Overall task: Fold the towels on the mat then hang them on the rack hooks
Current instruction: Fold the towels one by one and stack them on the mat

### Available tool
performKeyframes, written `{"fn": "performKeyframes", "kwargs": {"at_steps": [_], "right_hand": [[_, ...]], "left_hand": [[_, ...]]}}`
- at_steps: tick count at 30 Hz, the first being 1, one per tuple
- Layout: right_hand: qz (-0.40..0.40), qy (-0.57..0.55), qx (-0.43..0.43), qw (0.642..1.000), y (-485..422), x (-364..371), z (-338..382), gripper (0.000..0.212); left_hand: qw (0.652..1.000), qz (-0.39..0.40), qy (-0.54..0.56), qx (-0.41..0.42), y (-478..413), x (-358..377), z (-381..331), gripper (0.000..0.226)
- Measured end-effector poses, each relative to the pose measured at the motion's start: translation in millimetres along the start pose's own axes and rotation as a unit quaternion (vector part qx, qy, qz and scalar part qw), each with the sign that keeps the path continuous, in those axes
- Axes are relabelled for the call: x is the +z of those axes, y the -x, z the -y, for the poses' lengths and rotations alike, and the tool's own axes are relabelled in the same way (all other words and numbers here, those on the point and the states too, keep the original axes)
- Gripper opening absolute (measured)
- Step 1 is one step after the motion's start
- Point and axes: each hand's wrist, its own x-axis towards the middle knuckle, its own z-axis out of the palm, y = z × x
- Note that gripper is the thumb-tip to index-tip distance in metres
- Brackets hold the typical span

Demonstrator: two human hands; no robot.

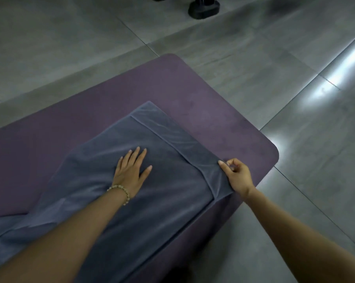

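Observation:
A grey-blue towel (162, 201) lies spread over the purple mat (223, 119), running from the mat's middle down to the lower left of the view. Its far end shows a hemmed band. My left hand (131, 170) rests flat on the towel's middle, fingers apart, with a bead bracelet on the wrist. My right hand (237, 176) pinches the towel's near right corner at the band, close to the mat's right edge. No rack hooks are in view.
Grey floor tiles (295, 58) surround the mat, with a bright light reflection at the right. A black stand base (204, 8) sits on the floor at the top centre, cut off by the view's edge.

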Motion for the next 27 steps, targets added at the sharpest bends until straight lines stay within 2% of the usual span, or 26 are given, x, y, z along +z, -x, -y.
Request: {"fn": "performKeyframes", "kwargs": {"at_steps": [5,7,9,11,16,21,24,27], "right_hand": [[0.024,0.179,0.017,0.983,2.9,-10.1,-18.4,0.028],[0.023,0.282,-0.044,0.958,7.6,-0.4,-15.1,0.034],[0.027,0.351,-0.138,0.926,11.7,15.9,-5.2,0.045],[0.063,0.374,-0.185,0.907,13.9,41.6,10.4,0.055],[0.191,0.381,-0.247,0.87,33.9,137.5,55.6,0.063],[0.292,0.375,-0.31,0.824,81.0,230.6,91.1,0.064],[0.349,0.37,-0.334,0.794,109.1,277.0,112.2,0.062],[0.391,0.379,-0.357,0.759,131.7,317.1,133.3,0.057]], "left_hand": [[0.999,0.022,-0.018,0.016,14.2,6.0,0.3,0.068],[1.0,0.014,-0.006,0.015,21.1,2.1,4.9,0.079],[1.0,0.01,0.009,0.006,28.5,-2.6,13.6,0.071],[1.0,0.01,0.015,-0.009,37.7,-10.1,26.9,0.062],[0.998,-0.021,0.022,-0.046,73.7,-42.0,93.0,0.06],[0.989,-0.052,0.014,-0.141,130.7,-71.9,202.1,0.076],[0.977,-0.057,0.017,-0.204,169.8,-81.4,259.6,0.054],[0.972,-0.046,0.025,-0.228,192.8,-86.9,292.8,0.038]]}}
